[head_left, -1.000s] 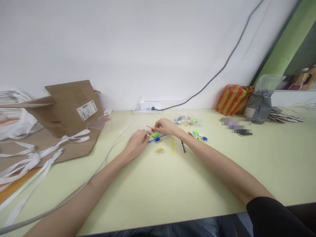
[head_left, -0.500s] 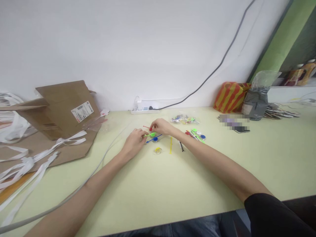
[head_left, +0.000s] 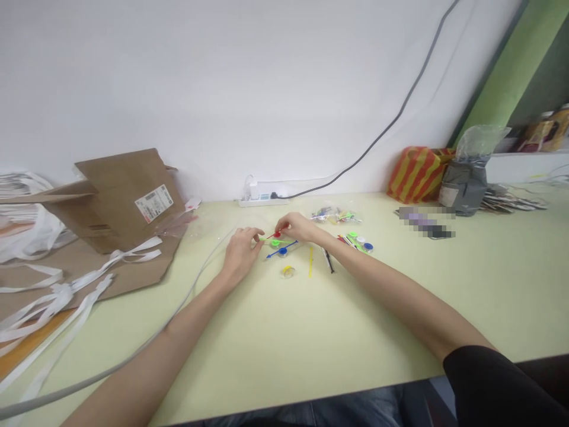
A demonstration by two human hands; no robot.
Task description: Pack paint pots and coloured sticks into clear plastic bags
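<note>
My right hand [head_left: 297, 227] pinches a red arrow-shaped piece at the red round cap [head_left: 277, 234]. My left hand [head_left: 242, 249] is bent, its thumb and finger beside the left ends of the red and green pointers; whether it grips one is too small to tell. Just below, a green round cap [head_left: 275, 244] bears a thin green pointer. In front of that stands a blue cap [head_left: 283, 252] with a blue arrow across it. Closer to me are a clear round piece with a yellow top [head_left: 288, 271], a yellow stick [head_left: 310, 263] and a black stick [head_left: 328, 261].
Right of my hands lie several coloured caps and sticks [head_left: 355, 241]. Behind is a clear bag of parts [head_left: 335, 214]. A power strip [head_left: 262, 200] stands by the wall. Cardboard [head_left: 120, 196], white straps and a grey cable [head_left: 178, 308] occupy the left; a striped bag [head_left: 413, 175] stands right.
The red arrow has shifted right and toward the green pointer, with my right hand at it. The left hand's fingers have drawn slightly back from the green pointer. The view has shifted a little.
</note>
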